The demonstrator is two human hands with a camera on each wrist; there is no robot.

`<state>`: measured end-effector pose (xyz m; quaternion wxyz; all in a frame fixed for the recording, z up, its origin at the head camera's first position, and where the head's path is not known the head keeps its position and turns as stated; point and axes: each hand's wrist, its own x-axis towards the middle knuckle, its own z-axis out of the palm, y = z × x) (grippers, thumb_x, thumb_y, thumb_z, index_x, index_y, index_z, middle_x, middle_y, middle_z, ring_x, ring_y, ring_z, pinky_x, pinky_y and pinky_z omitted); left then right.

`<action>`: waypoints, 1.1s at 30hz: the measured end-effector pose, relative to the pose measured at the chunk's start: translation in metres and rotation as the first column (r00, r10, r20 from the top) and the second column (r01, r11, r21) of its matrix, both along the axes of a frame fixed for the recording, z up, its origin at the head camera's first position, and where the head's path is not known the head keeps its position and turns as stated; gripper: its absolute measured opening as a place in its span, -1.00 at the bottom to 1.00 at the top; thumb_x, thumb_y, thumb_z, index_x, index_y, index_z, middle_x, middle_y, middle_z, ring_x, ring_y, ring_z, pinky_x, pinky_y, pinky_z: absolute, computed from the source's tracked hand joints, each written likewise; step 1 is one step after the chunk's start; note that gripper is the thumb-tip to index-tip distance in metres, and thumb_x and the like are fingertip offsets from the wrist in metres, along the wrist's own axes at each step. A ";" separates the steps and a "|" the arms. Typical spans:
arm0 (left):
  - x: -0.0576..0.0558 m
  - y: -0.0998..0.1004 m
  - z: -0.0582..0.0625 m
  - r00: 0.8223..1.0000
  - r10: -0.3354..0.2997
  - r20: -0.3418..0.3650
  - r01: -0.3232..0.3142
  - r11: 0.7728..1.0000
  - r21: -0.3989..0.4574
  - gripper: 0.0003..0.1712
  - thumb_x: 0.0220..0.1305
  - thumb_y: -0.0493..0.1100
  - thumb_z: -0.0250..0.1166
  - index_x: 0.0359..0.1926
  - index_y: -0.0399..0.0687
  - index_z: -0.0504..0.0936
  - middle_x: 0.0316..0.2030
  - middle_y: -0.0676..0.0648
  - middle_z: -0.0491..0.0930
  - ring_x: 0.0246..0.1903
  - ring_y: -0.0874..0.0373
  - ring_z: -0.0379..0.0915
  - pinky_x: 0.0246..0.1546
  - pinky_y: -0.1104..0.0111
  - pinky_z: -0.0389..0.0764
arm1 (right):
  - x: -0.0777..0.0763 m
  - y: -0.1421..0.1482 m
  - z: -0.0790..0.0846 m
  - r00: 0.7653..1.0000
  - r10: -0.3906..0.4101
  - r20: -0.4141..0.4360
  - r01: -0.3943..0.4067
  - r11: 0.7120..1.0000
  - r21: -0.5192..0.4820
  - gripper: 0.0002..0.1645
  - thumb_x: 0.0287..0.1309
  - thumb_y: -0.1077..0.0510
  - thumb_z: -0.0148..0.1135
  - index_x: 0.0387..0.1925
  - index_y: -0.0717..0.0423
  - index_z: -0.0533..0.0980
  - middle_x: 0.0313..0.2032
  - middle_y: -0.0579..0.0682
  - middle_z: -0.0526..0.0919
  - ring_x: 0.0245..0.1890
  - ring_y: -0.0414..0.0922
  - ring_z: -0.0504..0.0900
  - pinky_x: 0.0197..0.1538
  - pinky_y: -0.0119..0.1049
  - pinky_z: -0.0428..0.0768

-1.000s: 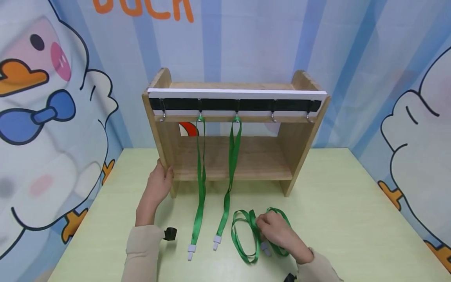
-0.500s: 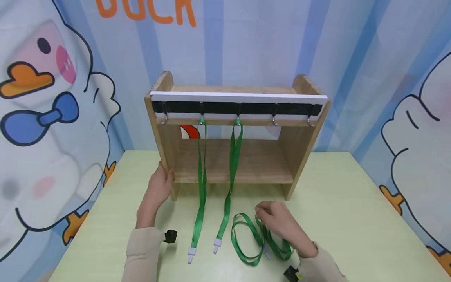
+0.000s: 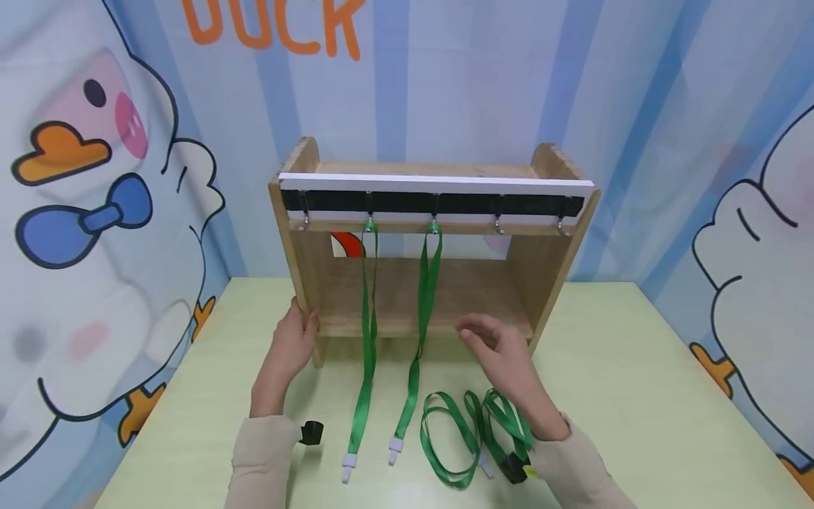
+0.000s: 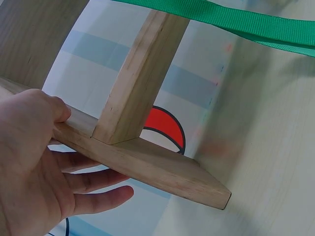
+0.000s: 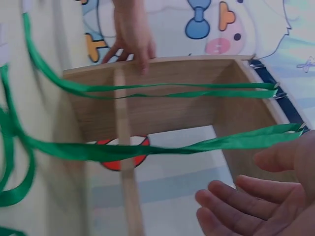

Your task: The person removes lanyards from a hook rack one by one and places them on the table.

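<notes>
My left hand (image 3: 294, 341) holds the left side panel of a wooden rack (image 4: 162, 179), thumb in front and fingers behind. My right hand (image 3: 505, 353) hovers before the lower shelf with loosely bent fingers (image 5: 236, 209) and nothing in them. Two green lanyards, a left one (image 3: 369, 332) and a right one (image 3: 427, 283), hang from metal hooks on the rack's front rail; their white plastic clips lie toward the table's front. More green lanyard (image 3: 445, 475) lies in loose loops on the table below my right hand, partly covered by my wrist.
Bare metal hooks show at the rail's left end (image 3: 304, 220) and on its right half, one of them a middle-right hook (image 3: 499, 225). The pale table (image 3: 636, 396) reaches back to a duck-print curtain (image 3: 470, 85).
My right hand has left the looped lanyards and risen toward the rack, its fingers loosening. The left hand stays on the side panel. The head view has shifted slightly.
</notes>
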<state>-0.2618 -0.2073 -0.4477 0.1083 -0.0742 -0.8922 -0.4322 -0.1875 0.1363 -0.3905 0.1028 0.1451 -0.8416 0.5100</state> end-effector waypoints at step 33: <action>-0.001 -0.001 -0.003 0.998 0.005 -0.058 -0.006 1.000 -0.021 -0.44 0.59 -0.21 -0.07 0.40 -0.52 0.11 0.15 -0.57 0.43 0.06 -0.39 0.53 -0.08 -0.13 0.63 | -0.049 -0.038 0.055 0.982 0.108 -0.155 -0.149 0.948 -0.281 -0.55 0.44 0.30 0.14 0.28 0.34 0.43 0.18 0.22 0.57 0.16 0.06 0.57 0.21 -0.22 0.53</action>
